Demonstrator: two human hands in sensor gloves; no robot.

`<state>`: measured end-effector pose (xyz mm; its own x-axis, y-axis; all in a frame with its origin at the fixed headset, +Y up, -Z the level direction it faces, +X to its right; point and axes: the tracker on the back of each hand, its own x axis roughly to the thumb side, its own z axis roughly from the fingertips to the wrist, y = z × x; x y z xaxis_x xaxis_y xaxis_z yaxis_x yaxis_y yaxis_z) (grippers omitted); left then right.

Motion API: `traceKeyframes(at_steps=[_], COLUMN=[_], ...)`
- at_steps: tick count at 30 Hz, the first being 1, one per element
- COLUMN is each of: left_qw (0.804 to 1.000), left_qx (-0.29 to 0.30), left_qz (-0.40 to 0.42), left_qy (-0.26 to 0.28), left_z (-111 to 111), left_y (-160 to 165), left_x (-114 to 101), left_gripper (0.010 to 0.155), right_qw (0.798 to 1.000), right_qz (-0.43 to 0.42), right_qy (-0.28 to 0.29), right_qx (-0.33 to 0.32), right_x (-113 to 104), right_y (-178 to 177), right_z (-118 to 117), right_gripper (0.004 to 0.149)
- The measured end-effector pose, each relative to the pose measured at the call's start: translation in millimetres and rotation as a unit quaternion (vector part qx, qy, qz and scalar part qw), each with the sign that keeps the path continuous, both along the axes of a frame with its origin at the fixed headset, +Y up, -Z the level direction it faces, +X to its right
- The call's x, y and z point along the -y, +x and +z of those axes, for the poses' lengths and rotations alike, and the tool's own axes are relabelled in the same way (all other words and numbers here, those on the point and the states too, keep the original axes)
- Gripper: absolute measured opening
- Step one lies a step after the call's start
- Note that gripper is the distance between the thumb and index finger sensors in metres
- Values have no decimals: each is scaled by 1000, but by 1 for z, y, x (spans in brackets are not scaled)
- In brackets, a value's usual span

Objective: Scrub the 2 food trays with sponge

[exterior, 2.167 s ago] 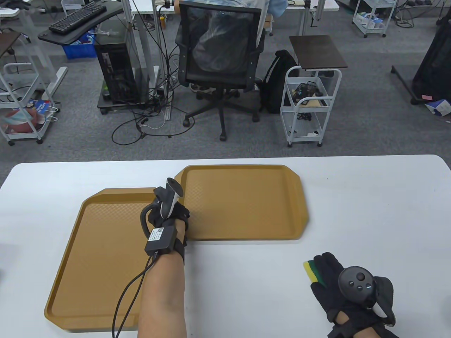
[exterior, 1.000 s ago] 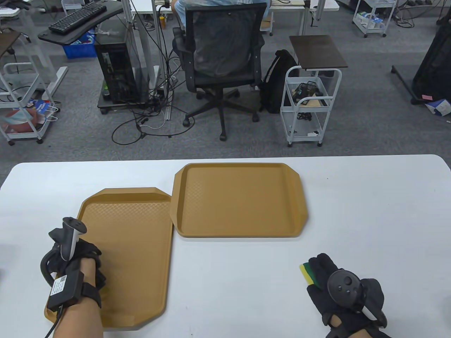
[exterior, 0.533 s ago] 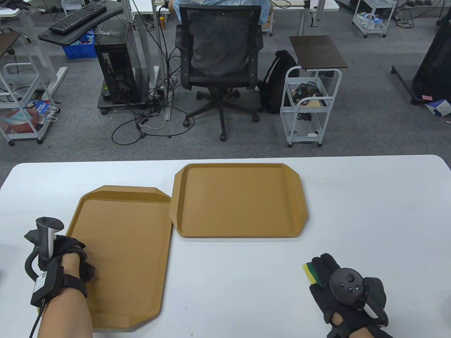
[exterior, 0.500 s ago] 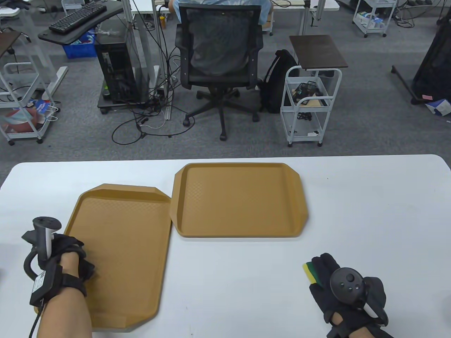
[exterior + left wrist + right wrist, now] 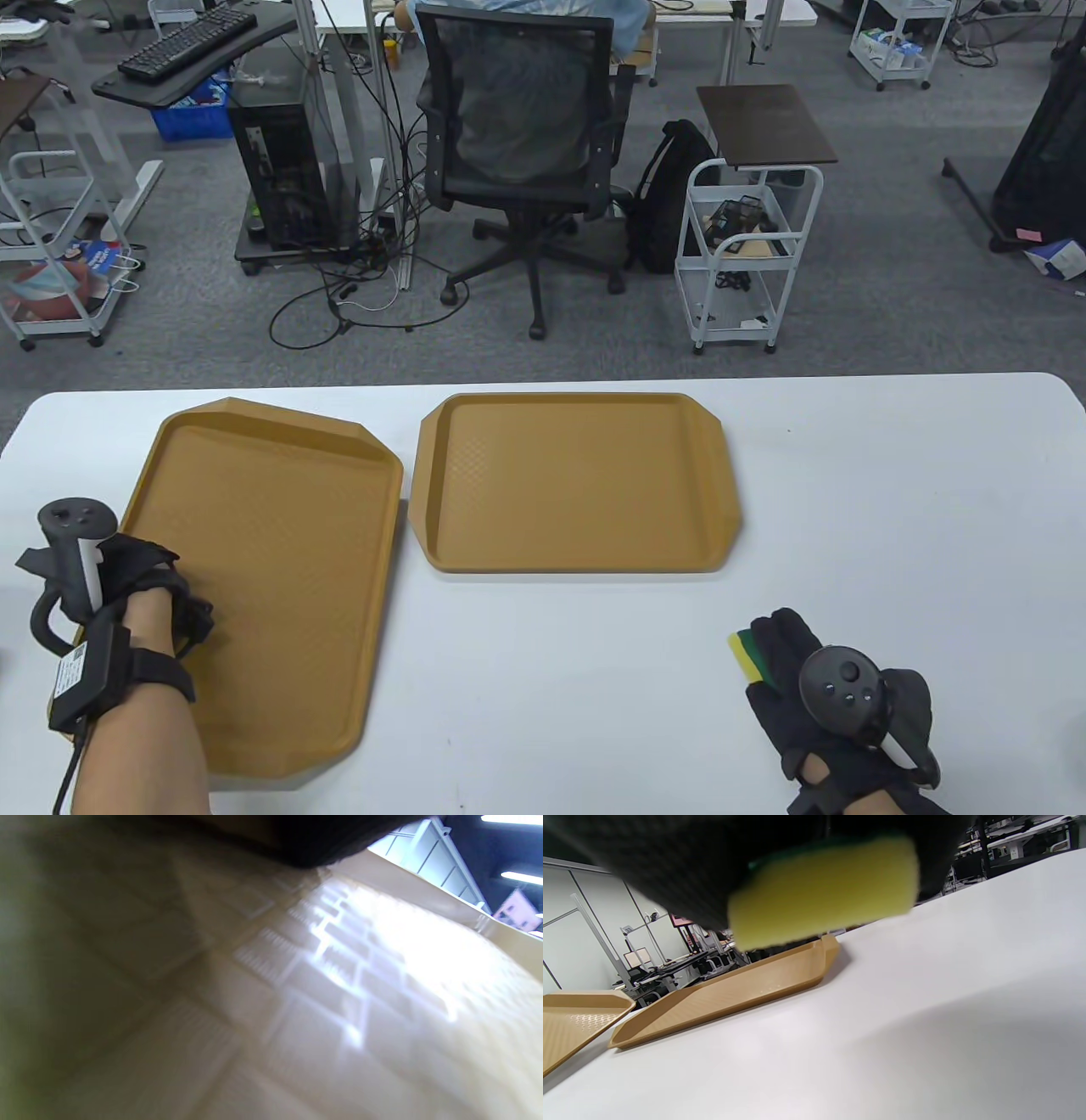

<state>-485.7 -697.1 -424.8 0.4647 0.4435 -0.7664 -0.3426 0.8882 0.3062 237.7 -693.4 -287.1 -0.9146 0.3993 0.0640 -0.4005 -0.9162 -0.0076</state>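
Table view: office chair (image 5: 517, 161) and cart (image 5: 747, 255) beyond white table (image 5: 891, 509).

Left hand (image 5: 144, 594) low, right hand (image 5: 814, 696) curled

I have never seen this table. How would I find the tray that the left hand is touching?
On the white table lie two tan trays side by side. Take the left tray, nearest the left hand, which rests on its left edge. Unlike the right tray, it lies lengthwise away from the person and reaches the table's near edge.

Grey carpet (image 5: 891, 280), office chair (image 5: 522, 161)
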Motion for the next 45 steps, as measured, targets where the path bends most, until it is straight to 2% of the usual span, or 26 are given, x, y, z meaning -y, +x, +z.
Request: traceKeyframes(at_steps=[3, 6, 11, 14, 16, 19, 23, 26, 29, 33, 35, 36, 39, 41, 44, 45], left_qw=[999, 993, 970, 947, 924, 894, 853, 830, 819, 809, 810, 799, 783, 779, 762, 764], left_qx=[47, 118, 241, 322, 383, 448, 518, 551, 563, 566, 554, 559, 562, 556, 550, 546], left_qz=[-6, -6, 0, 15, 19, 16, 7, -1, -28, -107, -150, -186, -241, -265, -326, -326], left_qy=[16, 22, 3, -2, 7, -14, -67, -85, -103, -116, -119, -116, -114, -117, -100, -110], left_z=[-11, -28, -55, -65, -71, -74, -75, -73, -69, -60, -55, -53, -48, -45, -40, -40], left_y=[20, 55, 138, 196, 241, 294, 363, 398, 420, 437, 445, 451, 460, 465, 472, 473], left_x=[-9, -17, -14, -5, 2, 10, 29, 43, 56, 62, 61, 62, 66, 67, 68, 69], left_gripper=[50, 50, 49, 49, 49, 49, 48, 48, 47, 47, 46, 46, 46, 46, 45, 45], right_qw=[1000, 1000, 1000, 1000, 1000, 999, 999, 999, 999, 999, 999, 999, 999, 999, 999, 999], right_qz=[-2, -3, -18, -23, -24, -28, -35, -41, -46, -47, -41, -42, -44, -45, -44, -43], right_qy=[-1, 4, 11, 11, 12, 11, 13, 11, 9, 6, 7, 6, 5, 7, 11, 12], right_qx=[-1, -2, 7, 9, 10, 10, 10, 10, 12, 11, 13, 14, 14, 13, 12, 11], right_x=[0, -2, -7, -7, -7, -8, -9, -9, -8, -6, -6, -5, -5, -6, -6, -6], right_y=[-1, -1, 4, 6, 7, 8, 11, 13, 15, 17, 18, 18, 18, 18, 16, 16], right_z=[0, 1, 2, 1, 1, 2, 2, 2, 2, 0, -1, -1, 0, 0, 1, 1], right_gripper=[68, 68, 68, 68, 68, 68, 68, 67, 67, 67, 67, 67, 67, 67, 67, 67])
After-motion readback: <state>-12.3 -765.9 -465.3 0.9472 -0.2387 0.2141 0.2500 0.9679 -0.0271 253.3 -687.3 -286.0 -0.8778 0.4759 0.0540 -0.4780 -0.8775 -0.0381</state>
